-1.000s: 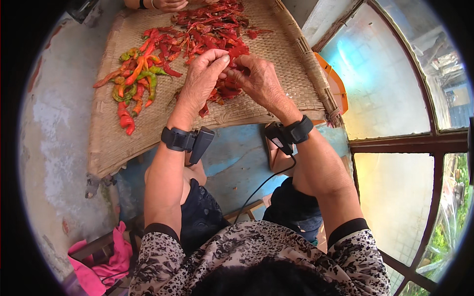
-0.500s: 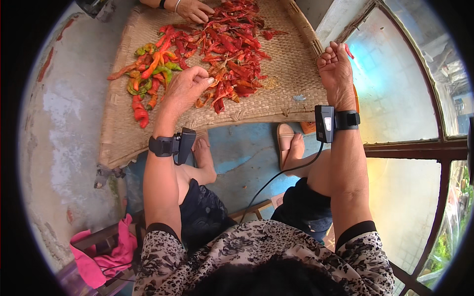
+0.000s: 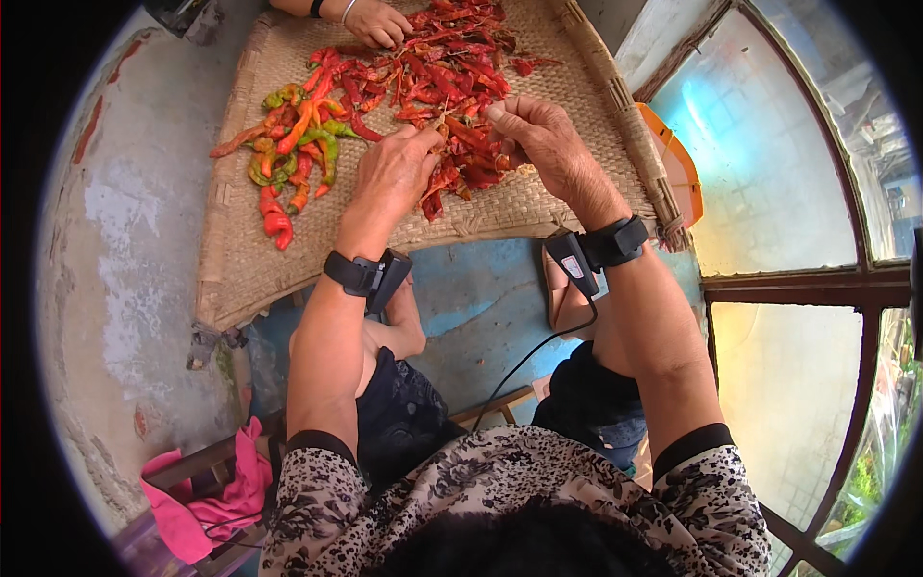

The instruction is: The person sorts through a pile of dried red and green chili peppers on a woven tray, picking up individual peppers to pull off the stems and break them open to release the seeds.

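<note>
One left hand (image 3: pixel 392 175) and one right hand (image 3: pixel 556 149), head view, near 12 o'clock over a woven tray (image 3: pixel 248 279). The dry peppers (image 3: pixel 452 82), red and wrinkled, lie on the tray in a loose heap at 12 o'clock, beneath and beyond both hands. The plump peppers (image 3: pixel 279 173), red, orange and green, adjoin the heap on its 9 o'clock side. Left: back of the hand uppermost, fingers half curled, tips at the dry peppers; whether one is gripped cannot be told. Right: fingers loosely bent, thumb close to the forefinger above the heap; any piece between them cannot be made out. A co-worker's hand (image 3: pixel 377 21), between 11 and 12 o'clock, reaches to the heap's far side, apart from the wearer's pair. Step in hand, as judged: sorting through the dry peppers piece by piece at the heap's near edge. The next move would call for a fine pinch of thumb and forefinger on a single piece, the other hand steadying it; such thin skins would probably tear under a hard pull.
</note>
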Demonstrator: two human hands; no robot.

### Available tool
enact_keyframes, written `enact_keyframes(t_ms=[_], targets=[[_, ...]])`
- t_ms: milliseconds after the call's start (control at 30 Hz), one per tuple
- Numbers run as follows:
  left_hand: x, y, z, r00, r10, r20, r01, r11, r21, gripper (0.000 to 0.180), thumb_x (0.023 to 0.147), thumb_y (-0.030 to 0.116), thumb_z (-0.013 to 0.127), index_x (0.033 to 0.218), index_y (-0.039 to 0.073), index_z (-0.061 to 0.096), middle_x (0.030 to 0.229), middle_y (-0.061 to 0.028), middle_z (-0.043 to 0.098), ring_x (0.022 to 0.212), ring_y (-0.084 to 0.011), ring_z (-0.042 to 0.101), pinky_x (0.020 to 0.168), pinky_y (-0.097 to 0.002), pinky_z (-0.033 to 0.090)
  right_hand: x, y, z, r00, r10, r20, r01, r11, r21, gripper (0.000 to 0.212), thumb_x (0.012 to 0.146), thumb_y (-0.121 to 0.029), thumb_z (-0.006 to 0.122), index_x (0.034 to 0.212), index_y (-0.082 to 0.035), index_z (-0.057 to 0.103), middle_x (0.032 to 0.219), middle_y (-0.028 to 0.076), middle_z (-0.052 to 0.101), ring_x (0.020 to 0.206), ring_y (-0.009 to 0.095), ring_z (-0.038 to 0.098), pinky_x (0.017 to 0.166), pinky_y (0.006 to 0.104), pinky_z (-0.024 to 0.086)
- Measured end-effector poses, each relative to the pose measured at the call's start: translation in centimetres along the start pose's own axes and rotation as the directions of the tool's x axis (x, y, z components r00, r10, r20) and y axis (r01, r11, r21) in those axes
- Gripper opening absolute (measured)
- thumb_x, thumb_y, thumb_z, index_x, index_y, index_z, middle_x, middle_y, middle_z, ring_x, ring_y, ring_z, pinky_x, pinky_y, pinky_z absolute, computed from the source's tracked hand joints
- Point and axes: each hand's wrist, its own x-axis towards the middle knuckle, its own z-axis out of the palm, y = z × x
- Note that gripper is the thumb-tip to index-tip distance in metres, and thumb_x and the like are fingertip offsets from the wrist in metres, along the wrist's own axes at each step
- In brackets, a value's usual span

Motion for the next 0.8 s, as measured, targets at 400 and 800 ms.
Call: enact_keyframes(t_ms=[400, 800], targets=[[0.5, 0.6, -1.9, 0.972, -0.203, 0.116, 0.21, 0.542, -0.814, 0.022, 0.09, 0.023, 0.057, 0.102, 0.004, 0.059, 0.082, -0.0017, 0.062, 0.074, -0.0067, 0.056, 0.066, -0.0215, 0.046, -0.4, 1.5, 1.7, 0.815, -0.522, 0.25, 0.512, 0.449, -0.732, 0.018, 0.079, -0.011, 0.064, 0.096, -0.004, 0.064, 0.081, 0.018, 0.063, 0.075, 0.037, 0.061, 0.066, 0.0425, 0.05], [1.7, -1.9, 0.5, 0.994, -0.104, -0.021, 0.106, 0.986, 0.132, 0.021, 0.085, 0.012, 0.057, 0.106, 0.006, 0.058, 0.104, -0.0131, 0.058, 0.102, -0.0302, 0.055, 0.085, -0.0395, 0.045, 0.2, -1.8, -6.6, 0.891, -0.079, -0.448, 0.327, 0.795, 0.511, 0.013, 0.088, -0.02, 0.06, 0.088, -0.008, 0.055, 0.074, -0.001, 0.054, 0.063, 0.009, 0.049, 0.055, 0.0235, 0.042]])
